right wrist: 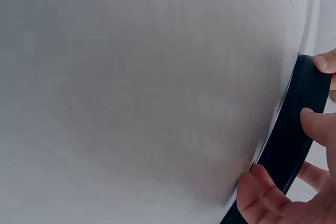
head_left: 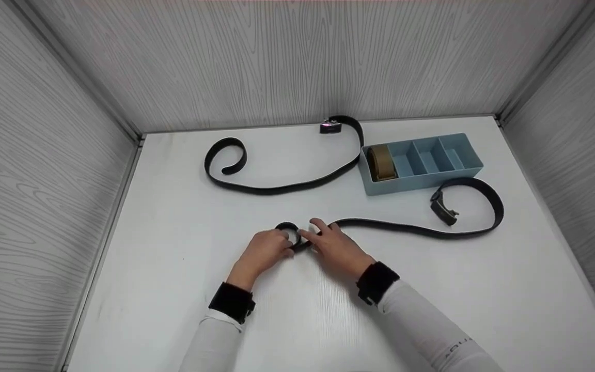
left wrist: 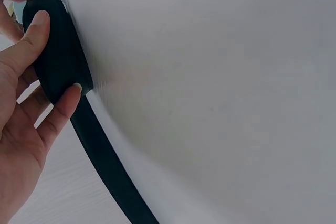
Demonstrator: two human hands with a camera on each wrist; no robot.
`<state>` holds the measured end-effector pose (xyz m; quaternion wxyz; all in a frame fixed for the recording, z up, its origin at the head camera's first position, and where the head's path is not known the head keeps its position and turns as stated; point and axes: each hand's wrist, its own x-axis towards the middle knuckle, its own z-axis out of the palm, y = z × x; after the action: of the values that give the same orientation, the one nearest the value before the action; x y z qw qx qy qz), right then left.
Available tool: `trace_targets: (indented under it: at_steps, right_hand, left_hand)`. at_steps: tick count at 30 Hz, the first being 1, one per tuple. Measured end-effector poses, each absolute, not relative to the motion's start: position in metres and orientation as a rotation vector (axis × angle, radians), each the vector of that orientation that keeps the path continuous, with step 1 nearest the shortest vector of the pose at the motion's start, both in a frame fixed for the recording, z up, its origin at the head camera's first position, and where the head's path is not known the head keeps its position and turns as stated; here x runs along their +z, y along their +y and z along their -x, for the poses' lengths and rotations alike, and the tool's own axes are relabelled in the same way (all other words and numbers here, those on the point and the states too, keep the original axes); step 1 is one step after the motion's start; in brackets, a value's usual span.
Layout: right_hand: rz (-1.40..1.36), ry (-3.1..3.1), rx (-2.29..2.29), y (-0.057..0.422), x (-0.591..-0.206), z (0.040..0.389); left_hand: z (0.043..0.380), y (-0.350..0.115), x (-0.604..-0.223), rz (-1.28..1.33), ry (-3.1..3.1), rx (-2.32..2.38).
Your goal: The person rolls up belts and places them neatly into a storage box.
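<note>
One black belt (head_left: 416,228) lies across the middle of the surface (head_left: 147,299), one end curled into a small loop right between the person's hands. The left hand (head_left: 266,253) is clamped on that loop, thumb and fingers either side. The right hand (head_left: 339,250) pinches the strap just beside it. Key bit: the long axis runs off to the person's right from the loop, then hooks back round to the buckle (head_left: 443,208), so the right hand is way nearer the loose length. Just past that bend there's a blue box (head_left: 421,181), with a rolled brown belt (head_left: 386,163) in its leftmost compartment. Farther back, a second black belt (head_left: 271,190) sprawls leftward from beside the box.
</note>
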<state>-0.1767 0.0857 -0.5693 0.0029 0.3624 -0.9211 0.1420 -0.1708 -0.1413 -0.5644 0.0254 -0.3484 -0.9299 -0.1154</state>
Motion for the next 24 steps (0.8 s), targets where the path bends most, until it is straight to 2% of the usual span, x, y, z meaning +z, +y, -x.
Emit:
trace_targets:
  at_steps: [8,14,24]
  right_hand:
    - [-1.305,-2.764,0.407,0.086,-0.574,0.184]
    - [-1.489,-2.626,0.610,0.087,-0.576,0.187]
    - [-1.566,-2.728,0.926,0.088,-0.565,0.190]
  left_hand:
    - [0.167,-0.141,-0.565,1.173,-2.880,-0.442]
    - [0.167,-0.141,-0.567,1.210,-2.868,-0.595]
    - [0.168,-0.146,-0.566,1.227,-2.886,-0.877]
